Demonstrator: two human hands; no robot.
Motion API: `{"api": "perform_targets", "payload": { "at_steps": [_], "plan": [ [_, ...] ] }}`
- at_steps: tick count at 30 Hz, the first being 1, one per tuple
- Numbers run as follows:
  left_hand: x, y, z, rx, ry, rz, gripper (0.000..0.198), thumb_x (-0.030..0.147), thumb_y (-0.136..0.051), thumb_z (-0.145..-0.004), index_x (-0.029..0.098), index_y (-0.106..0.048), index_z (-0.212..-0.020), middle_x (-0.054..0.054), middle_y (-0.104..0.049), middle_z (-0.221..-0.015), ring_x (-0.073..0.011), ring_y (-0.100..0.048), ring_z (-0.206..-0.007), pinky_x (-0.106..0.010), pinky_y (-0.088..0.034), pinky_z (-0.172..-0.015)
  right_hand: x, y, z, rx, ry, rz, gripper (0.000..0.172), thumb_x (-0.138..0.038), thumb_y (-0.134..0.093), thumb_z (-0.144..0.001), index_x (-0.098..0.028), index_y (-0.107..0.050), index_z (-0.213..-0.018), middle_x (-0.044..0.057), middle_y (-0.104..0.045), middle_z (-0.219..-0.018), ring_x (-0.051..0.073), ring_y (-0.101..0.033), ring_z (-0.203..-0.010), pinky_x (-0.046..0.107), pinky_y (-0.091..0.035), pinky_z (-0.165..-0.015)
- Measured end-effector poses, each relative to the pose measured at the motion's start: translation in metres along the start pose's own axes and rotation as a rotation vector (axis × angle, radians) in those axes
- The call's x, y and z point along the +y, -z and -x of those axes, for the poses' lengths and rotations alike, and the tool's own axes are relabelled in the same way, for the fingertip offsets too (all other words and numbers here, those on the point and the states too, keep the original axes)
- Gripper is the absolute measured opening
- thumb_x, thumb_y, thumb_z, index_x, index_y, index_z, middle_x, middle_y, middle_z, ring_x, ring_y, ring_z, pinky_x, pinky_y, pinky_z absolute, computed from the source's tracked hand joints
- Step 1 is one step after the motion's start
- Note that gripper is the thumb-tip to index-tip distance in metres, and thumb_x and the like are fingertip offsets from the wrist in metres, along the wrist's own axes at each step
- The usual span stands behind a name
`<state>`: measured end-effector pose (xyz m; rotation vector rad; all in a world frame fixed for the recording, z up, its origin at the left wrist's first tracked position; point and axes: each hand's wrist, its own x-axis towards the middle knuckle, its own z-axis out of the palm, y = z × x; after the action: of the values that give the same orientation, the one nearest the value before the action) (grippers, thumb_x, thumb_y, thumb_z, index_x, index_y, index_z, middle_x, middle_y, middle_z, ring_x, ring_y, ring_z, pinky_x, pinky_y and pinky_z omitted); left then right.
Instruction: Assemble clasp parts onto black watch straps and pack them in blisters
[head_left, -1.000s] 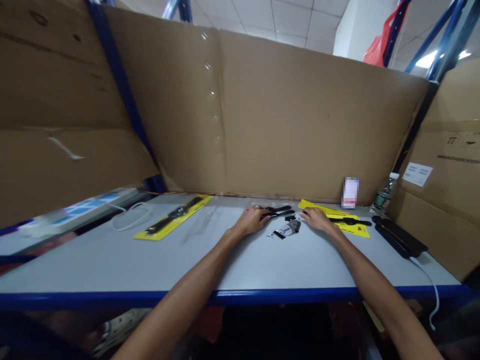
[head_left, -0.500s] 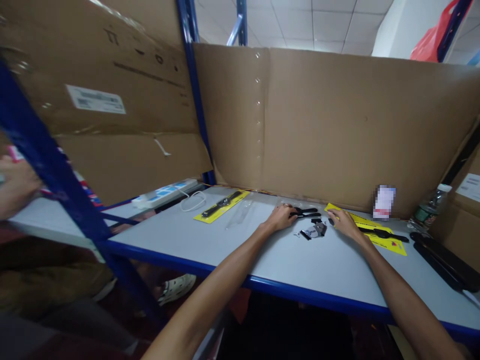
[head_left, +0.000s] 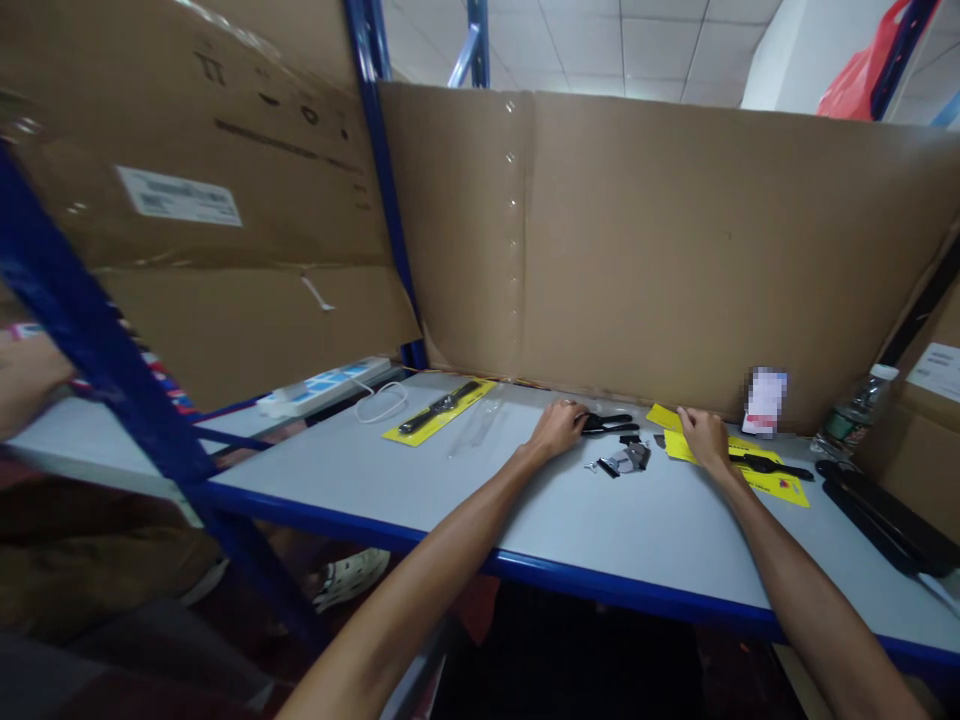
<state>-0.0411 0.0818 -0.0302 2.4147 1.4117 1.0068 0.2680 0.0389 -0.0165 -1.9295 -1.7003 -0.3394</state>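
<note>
My left hand [head_left: 559, 428] is closed around the left end of a black item with two long prongs [head_left: 613, 424], which lies on the grey table. Its fingertips are partly hidden. My right hand [head_left: 703, 437] has its fingers bent over a yellow printed card [head_left: 661, 417] and pinches its edge. Under and beside that hand lies another yellow card [head_left: 787, 487], with a slim black item [head_left: 772, 465] on it. Between my hands are small black and silvery-grey pieces [head_left: 628, 459] and a tiny metal bit [head_left: 590, 467].
A yellow card with a dark slim item [head_left: 439, 410] lies at the left, beside clear plastic [head_left: 476, 430]. A white power strip [head_left: 322, 388] stands farther left. On the right are a bottle [head_left: 851, 415] and a long black device [head_left: 885, 515]. Cardboard [head_left: 637, 240] walls the back.
My right hand has moved slightly right and up, from beside the small pieces onto the yellow cards, and its fingers have bent. My left hand stays at the black pronged item.
</note>
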Motion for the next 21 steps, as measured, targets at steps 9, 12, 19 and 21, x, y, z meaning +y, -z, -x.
{"api": "perform_targets", "payload": {
  "at_steps": [9, 12, 19, 21],
  "plan": [
    [-0.004, -0.008, -0.040, -0.054, -0.106, -0.487, 0.038, 0.011, -0.049, -0.089, 0.017, -0.067, -0.122, -0.019, -0.065, -0.124, -0.0334, -0.053, -0.122, -0.046, -0.037, -0.101, -0.003, 0.010, 0.006, -0.003, -0.017, 0.046, 0.045, -0.040, -0.043, -0.102, -0.019, -0.076, -0.080, 0.014, -0.078, -0.090, 0.022, -0.067, -0.076, 0.032, -0.023, -0.060],
    [-0.008, -0.013, -0.052, -0.070, -0.110, -0.507, 0.037, 0.009, -0.045, -0.090, 0.013, -0.069, -0.117, -0.023, -0.066, -0.117, -0.0351, -0.055, -0.118, -0.048, -0.036, -0.099, -0.008, 0.012, 0.008, -0.018, -0.005, 0.066, 0.043, -0.038, -0.044, -0.101, -0.019, -0.077, -0.081, 0.014, -0.078, -0.088, 0.021, -0.067, -0.075, 0.032, -0.022, -0.059],
    [-0.005, -0.006, -0.058, -0.060, -0.184, -0.536, 0.037, 0.010, -0.041, -0.094, 0.016, -0.070, -0.114, -0.023, -0.067, -0.113, -0.0348, -0.056, -0.117, -0.046, -0.034, -0.097, -0.036, 0.020, 0.018, -0.065, 0.127, 0.050, 0.039, -0.037, -0.047, -0.100, -0.022, -0.077, -0.079, 0.009, -0.079, -0.085, 0.019, -0.068, -0.075, 0.029, -0.027, -0.060],
    [0.001, 0.004, -0.054, -0.054, -0.220, -0.583, 0.037, 0.009, -0.041, -0.093, 0.017, -0.069, -0.116, -0.022, -0.066, -0.114, -0.0343, -0.055, -0.115, -0.045, -0.035, -0.095, -0.044, 0.021, 0.021, -0.083, 0.164, 0.039, 0.041, -0.038, -0.045, -0.101, -0.023, -0.077, -0.081, 0.008, -0.079, -0.086, 0.018, -0.069, -0.076, 0.028, -0.028, -0.061]
  ]
}}
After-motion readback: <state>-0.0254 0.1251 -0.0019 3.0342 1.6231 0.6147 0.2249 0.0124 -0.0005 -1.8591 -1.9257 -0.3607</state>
